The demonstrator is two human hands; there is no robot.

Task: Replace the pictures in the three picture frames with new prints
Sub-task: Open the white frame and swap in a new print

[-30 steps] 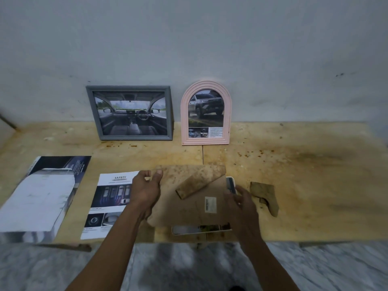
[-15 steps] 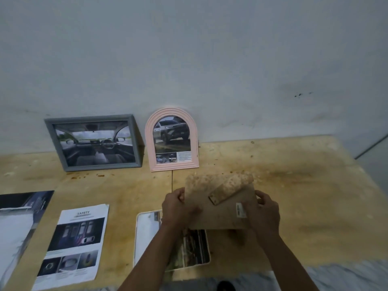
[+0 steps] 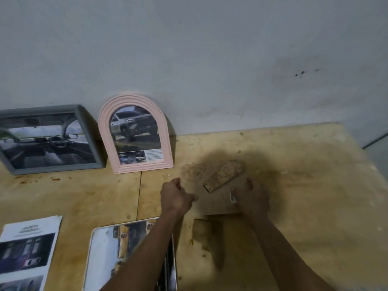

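A brown backing board (image 3: 212, 198) with a fold-out stand (image 3: 224, 175) is held low over the table, right of the middle. My left hand (image 3: 176, 196) grips its left edge and my right hand (image 3: 252, 198) grips its right edge. The opened white frame (image 3: 105, 248) lies flat at the front, a print showing in it, partly under my left forearm. A grey frame (image 3: 48, 139) with a car-interior picture and a pink arched frame (image 3: 136, 133) with a car picture lean on the wall. A "Safety" print (image 3: 27, 248) lies at the front left.
The stained wooden table (image 3: 304, 185) ends at the wall behind and at an edge on the far right. A small dark brown piece (image 3: 206, 234) lies in shadow just in front of the held board.
Both hands have lifted the backing board off the white frame and carried it right and away from me. The frame and its print now lie uncovered at the front.
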